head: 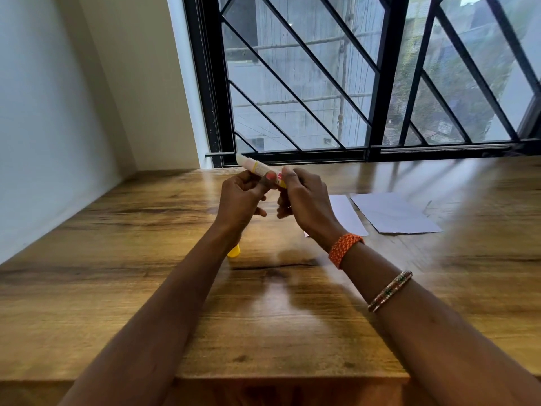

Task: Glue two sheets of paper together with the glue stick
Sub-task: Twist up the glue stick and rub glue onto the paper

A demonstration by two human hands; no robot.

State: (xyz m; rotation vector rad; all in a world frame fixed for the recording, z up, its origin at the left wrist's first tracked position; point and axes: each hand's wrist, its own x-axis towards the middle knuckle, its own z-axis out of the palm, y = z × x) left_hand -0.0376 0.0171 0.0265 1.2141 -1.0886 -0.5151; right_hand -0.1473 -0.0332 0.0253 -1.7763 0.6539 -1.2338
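Gripping the glue stick [257, 169] between them above the surface [146, 259], the left hand [241, 202] and right hand [304, 200] close on it; two paper sheets [392, 213] lie right.

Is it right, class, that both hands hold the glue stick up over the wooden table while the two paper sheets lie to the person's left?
Not quite. The head view shows both paper sheets on the wooden table to the person's right. The left hand and right hand do hold the glue stick up.
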